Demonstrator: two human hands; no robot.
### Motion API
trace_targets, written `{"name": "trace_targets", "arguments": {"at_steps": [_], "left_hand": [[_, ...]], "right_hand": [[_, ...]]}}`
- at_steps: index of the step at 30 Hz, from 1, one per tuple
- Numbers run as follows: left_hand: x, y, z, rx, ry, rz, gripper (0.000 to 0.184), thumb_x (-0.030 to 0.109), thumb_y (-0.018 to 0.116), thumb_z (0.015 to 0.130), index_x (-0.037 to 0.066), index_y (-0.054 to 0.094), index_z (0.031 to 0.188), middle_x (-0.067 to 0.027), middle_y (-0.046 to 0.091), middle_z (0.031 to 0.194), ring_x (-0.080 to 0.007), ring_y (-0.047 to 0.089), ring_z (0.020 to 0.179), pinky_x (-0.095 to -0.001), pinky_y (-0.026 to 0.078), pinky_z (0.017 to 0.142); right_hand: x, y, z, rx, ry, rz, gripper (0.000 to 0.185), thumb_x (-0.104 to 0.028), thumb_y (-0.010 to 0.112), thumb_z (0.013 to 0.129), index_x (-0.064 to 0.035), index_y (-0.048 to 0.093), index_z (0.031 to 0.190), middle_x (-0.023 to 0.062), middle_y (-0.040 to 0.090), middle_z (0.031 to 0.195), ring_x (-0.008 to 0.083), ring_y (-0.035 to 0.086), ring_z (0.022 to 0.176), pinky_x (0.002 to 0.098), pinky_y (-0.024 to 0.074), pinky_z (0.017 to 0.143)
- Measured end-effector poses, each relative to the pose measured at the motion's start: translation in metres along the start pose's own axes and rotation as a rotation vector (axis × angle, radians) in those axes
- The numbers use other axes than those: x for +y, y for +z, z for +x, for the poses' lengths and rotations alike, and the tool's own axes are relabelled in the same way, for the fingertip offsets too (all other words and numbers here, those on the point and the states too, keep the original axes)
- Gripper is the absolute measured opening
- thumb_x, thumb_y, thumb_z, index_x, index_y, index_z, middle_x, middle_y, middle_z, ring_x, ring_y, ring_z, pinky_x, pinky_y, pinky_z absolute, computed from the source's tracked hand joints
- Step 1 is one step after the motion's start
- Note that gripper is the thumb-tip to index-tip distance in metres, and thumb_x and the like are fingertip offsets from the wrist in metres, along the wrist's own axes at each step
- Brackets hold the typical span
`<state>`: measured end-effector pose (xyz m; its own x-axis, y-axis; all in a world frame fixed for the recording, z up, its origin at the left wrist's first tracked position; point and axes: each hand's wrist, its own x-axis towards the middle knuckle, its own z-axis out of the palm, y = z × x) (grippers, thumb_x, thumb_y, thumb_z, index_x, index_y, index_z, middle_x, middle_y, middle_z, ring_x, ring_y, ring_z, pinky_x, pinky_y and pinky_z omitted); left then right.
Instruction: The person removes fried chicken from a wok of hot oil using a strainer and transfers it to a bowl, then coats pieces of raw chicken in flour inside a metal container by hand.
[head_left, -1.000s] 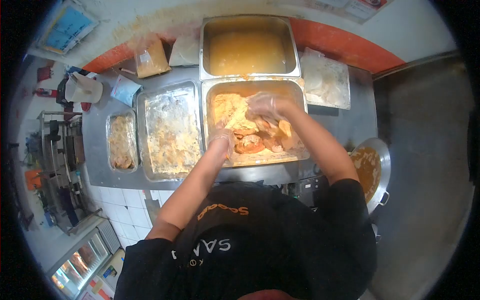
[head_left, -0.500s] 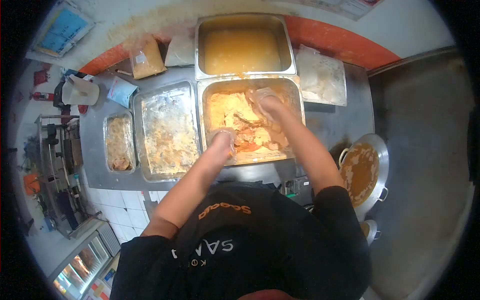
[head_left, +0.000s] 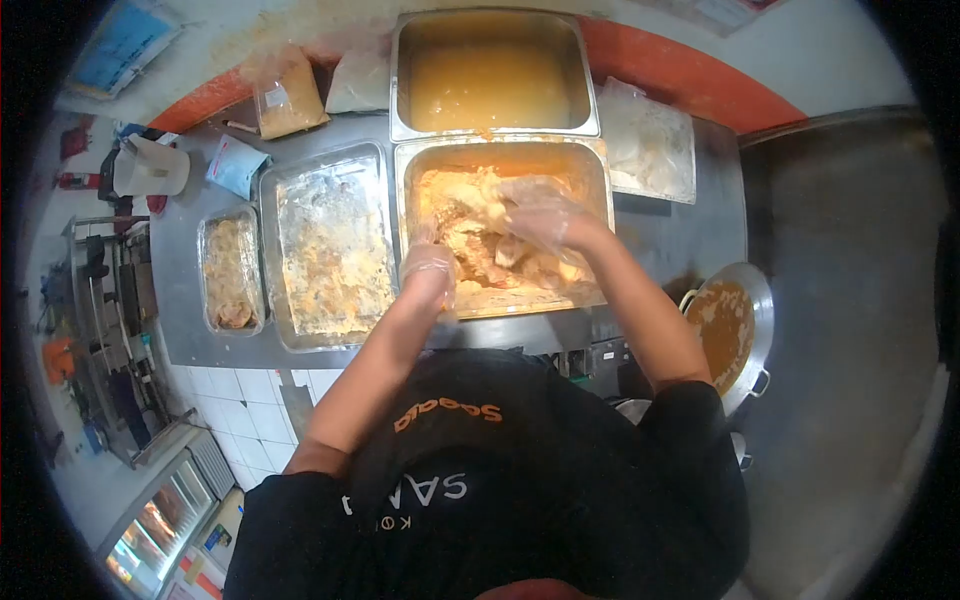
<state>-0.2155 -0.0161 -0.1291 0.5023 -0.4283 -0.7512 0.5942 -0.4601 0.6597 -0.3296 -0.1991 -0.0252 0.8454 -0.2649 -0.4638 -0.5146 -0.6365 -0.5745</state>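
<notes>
A deep steel pan (head_left: pixel 405 170) holds yellowish flour (head_left: pixel 445 190) and several flour-coated pieces (head_left: pixel 485 265) that look like raw meat. Both my hands wear clear, loose plastic gloves. At the pan's left side is my left hand (head_left: pixel 430 262), its fingers reaching down inside, blurred and partly hidden. Over the right half of the contents my right hand (head_left: pixel 545 215) points left, fingers stretched out beside a pale floury lump (head_left: pixel 492 210). Motion blur obscures whether its fingertips touch that lump.
Behind stands a steel pan (head_left: pixel 590 100) of yellowish-brown liquid. Leftward are a flour-dusted tray (head_left: pixel 275 250) and a smaller wrapped tray (head_left: pixel 258 265). Bags (head_left: pixel 290 95) line the wall; a bag of white powder (head_left: pixel 650 140) lies right. A wide pan of brown liquid (head_left: pixel 725 330) sits at right.
My left hand has shifted slightly left and up toward the pan's left wall. My right hand has turned, with its fingers now pointing left. The floury contents have been stirred about.
</notes>
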Motion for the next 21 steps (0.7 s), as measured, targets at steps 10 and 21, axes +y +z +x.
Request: {"name": "trace_targets", "arguments": {"at_steps": [10, 21], "left_hand": [[-0.022, 0.001, 0.027, -0.239, -0.306, -0.422, 0.033, 0.005, 0.048, 0.084, -0.004, 0.054, 0.114, -0.0200, 0.063, 0.101, -0.0366, 0.064, 0.091, -0.0446, 0.059, 0.073], [-0.010, 0.008, 0.032, -0.114, -0.376, -0.292, 0.017, 0.012, 0.049, 0.082, 0.005, 0.054, 0.096, -0.0140, 0.056, 0.094, -0.0292, 0.054, 0.084, -0.0461, 0.050, 0.073]], "right_hand": [[0.033, 0.054, -0.020, 0.119, 0.622, -0.002, 0.065, -0.055, 0.042, 0.092, -0.0017, 0.059, 0.124, 0.0229, 0.052, 0.135, 0.0327, 0.045, 0.129, 0.0412, 0.0334, 0.109], [0.098, 0.076, 0.076, 0.309, 0.250, 0.019, 0.049, -0.046, 0.056, 0.089, -0.0005, 0.067, 0.101, 0.0209, 0.065, 0.110, 0.0332, 0.060, 0.109, 0.0406, 0.0466, 0.093]]}}
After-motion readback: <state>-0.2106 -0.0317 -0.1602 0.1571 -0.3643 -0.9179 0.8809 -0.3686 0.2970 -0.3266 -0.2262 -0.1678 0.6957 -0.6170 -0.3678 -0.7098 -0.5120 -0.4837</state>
